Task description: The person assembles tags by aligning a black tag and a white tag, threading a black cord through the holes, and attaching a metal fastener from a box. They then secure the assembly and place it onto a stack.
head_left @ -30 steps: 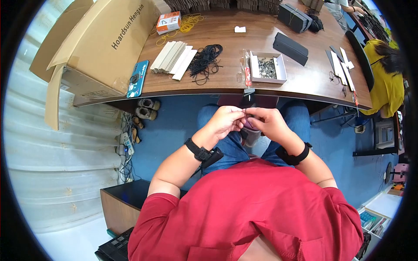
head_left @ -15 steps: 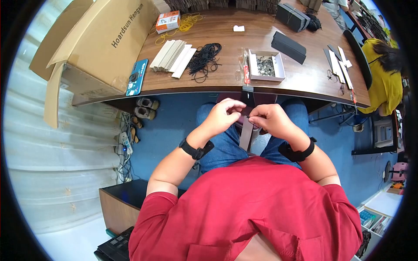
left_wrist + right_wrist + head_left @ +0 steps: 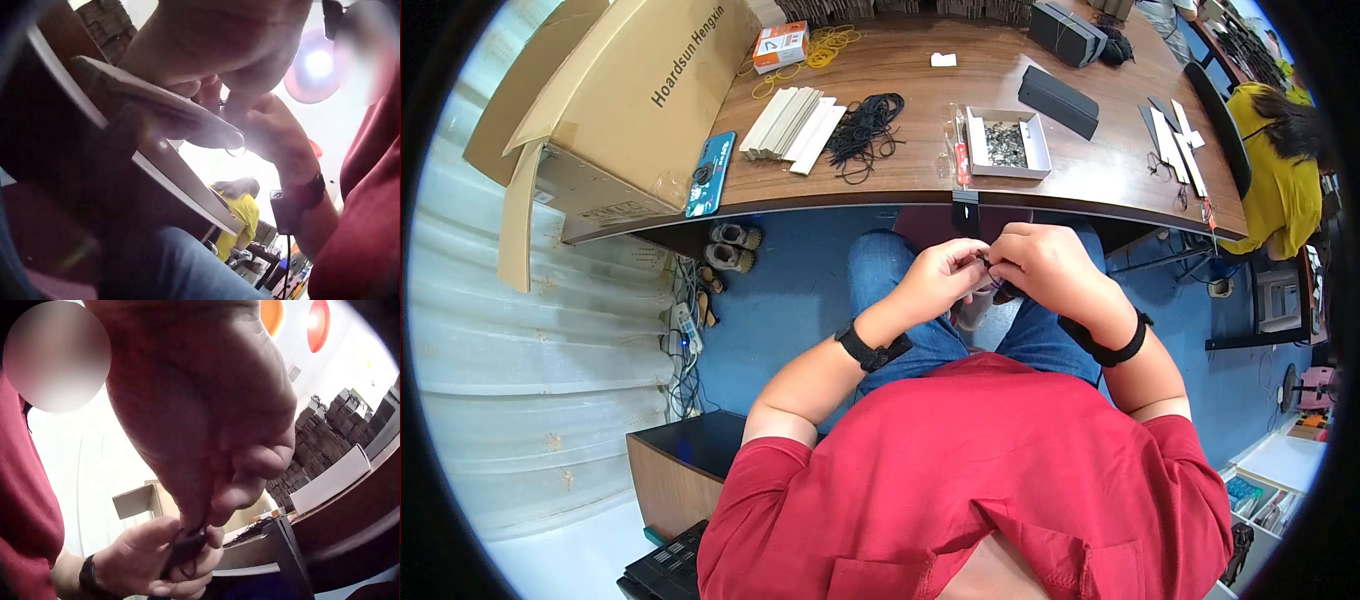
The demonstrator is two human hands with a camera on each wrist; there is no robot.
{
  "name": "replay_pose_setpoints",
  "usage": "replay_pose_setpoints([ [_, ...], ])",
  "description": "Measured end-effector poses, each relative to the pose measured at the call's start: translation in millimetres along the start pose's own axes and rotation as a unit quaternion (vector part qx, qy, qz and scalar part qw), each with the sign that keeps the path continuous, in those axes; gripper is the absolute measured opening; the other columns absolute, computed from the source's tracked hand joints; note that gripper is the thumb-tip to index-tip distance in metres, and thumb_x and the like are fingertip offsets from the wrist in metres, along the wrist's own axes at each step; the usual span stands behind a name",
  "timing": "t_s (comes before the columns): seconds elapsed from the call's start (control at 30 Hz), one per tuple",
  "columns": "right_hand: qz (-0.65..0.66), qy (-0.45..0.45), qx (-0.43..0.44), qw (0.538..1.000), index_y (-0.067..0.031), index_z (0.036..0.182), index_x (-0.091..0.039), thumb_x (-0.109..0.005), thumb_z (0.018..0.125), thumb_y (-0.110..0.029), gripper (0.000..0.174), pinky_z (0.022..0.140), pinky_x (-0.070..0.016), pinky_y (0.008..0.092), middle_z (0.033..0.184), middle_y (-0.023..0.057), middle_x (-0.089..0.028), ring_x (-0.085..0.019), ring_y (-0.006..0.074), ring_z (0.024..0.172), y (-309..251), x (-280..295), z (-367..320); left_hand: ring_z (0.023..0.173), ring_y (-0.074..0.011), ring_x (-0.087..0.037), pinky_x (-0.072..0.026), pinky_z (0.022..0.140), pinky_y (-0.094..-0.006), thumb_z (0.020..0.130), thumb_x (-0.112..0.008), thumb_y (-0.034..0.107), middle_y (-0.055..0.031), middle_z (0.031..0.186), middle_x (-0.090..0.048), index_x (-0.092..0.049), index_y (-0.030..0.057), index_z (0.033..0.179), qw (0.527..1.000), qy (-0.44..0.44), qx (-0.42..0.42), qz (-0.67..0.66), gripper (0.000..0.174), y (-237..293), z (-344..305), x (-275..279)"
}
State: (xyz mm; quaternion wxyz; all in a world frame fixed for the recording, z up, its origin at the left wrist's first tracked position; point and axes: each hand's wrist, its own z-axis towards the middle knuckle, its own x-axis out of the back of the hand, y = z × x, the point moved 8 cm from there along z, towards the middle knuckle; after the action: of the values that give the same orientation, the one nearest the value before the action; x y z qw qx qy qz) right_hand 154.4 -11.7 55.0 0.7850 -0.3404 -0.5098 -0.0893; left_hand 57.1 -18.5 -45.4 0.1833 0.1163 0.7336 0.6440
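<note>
Both hands meet above the lap, in front of the table edge. My left hand (image 3: pixel 935 283) grips a small flat dark strip (image 3: pixel 185 548), seen in the right wrist view with a thin black cord loop (image 3: pixel 189 573) hanging from it. From above, my right hand (image 3: pixel 1055 268) pinches the thin cord at the strip's end, its fingertips right against the left ones. In the left wrist view a small thin ring (image 3: pixel 236 152) shows at a fingertip. The fingers hide most of the strip in the head view.
On the table (image 3: pixel 900 65) stand a white box (image 3: pixel 1012 172) of small metal pieces, a red-handled tool (image 3: pixel 962 165), a black cord bundle (image 3: pixel 865 130) and pale strips (image 3: pixel 785 125). A cardboard box (image 3: pixel 640 110) is at left. A person in yellow (image 3: pixel 1270 190) sits at right.
Half a second ago the hands were apart, with a greyish strip hanging from the right fingers. Now they have come together again, slightly further right, and the left hand grips the strip.
</note>
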Motion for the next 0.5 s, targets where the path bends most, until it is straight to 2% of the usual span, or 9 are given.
replay_pose_setpoints([
  [0.1,-0.014,-0.022,0.012,1.0,-0.006,0.08,-0.061,-0.067,0.074,-0.014,0.012,0.061,-0.0492,0.038,0.077,0.009,-0.059,-0.062,0.0297,0.073,-2,0,-2,0.066,-0.0053,-0.055,-0.046,0.055,-0.021,0.092,-0.055,0.01,-0.0001,0.078,-0.062,-0.061,0.0026,0.105,0.991,0.047,-0.024,0.126,0.016,8,-7,2],
  [0.2,-0.018,-0.014,0.002,1.0,-0.0052,0.081,-0.06,-0.067,0.074,-0.014,0.013,0.061,-0.049,0.0373,0.077,0.0097,-0.059,-0.062,0.0297,0.073,-1,2,-3,0.063,-0.0056,-0.055,-0.0439,0.052,-0.0201,0.092,-0.055,0.009,0.0002,0.074,-0.06,-0.061,0.0027,0.098,0.957,0.113,-0.173,0.204,0.011,15,-12,7],
  [0.27,0.005,0.018,-0.003,1.0,-0.0035,0.082,-0.06,-0.067,0.076,-0.011,0.013,0.06,-0.049,0.0359,0.076,0.011,-0.06,-0.062,0.0286,0.07,-2,4,-4,0.061,-0.0064,-0.054,-0.0439,0.052,-0.0208,0.092,-0.056,0.009,0.0004,0.071,-0.058,-0.06,0.0028,0.096,0.97,0.124,-0.161,0.132,0.009,3,-13,12],
  [0.3,0.074,0.027,-0.047,0.996,-0.0023,0.084,-0.06,-0.067,0.077,-0.009,0.012,0.059,-0.0487,0.0345,0.075,0.0112,-0.06,-0.062,0.0264,0.068,4,3,-5,0.06,-0.0067,-0.054,-0.044,0.052,-0.0212,0.092,-0.056,0.009,0.0005,0.07,-0.057,-0.06,0.0028,0.095,0.975,0.13,-0.154,0.095,0.008,5,-14,13],
  [0.37,0.208,0.047,-0.133,0.968,0.0,0.086,-0.059,-0.065,0.079,-0.005,0.011,0.058,-0.0481,0.0318,0.073,0.0116,-0.06,-0.061,0.0218,0.065,17,-1,-9,0.06,-0.0079,-0.054,-0.0446,0.052,-0.0218,0.092,-0.057,0.01,0.0003,0.07,-0.056,-0.06,0.0024,0.094,0.99,0.077,-0.116,-0.005,0.009,9,-11,8],
  [0.47,0.287,0.033,-0.201,0.936,0.0024,0.089,-0.059,-0.063,0.081,-0.001,0.01,0.057,-0.0467,0.0285,0.07,0.011,-0.059,-0.058,0.015,0.062,25,-6,-14,0.059,-0.0094,-0.055,-0.0462,0.053,-0.0229,0.092,-0.058,0.011,-0.0009,0.073,-0.056,-0.059,0.0015,0.094,0.993,0.034,-0.075,-0.08,0.01,17,-6,3],
  [0.5,0.29,0.03,-0.195,0.937,0.0023,0.089,-0.059,-0.062,0.081,-0.001,0.009,0.057,-0.0464,0.0281,0.07,0.0103,-0.059,-0.057,0.0141,0.062,24,-6,-14,0.059,-0.0099,-0.056,-0.0468,0.054,-0.0233,0.092,-0.058,0.011,-0.0015,0.075,-0.057,-0.059,0.0011,0.093,0.993,0.026,-0.065,-0.093,0.01,17,-5,2],
])
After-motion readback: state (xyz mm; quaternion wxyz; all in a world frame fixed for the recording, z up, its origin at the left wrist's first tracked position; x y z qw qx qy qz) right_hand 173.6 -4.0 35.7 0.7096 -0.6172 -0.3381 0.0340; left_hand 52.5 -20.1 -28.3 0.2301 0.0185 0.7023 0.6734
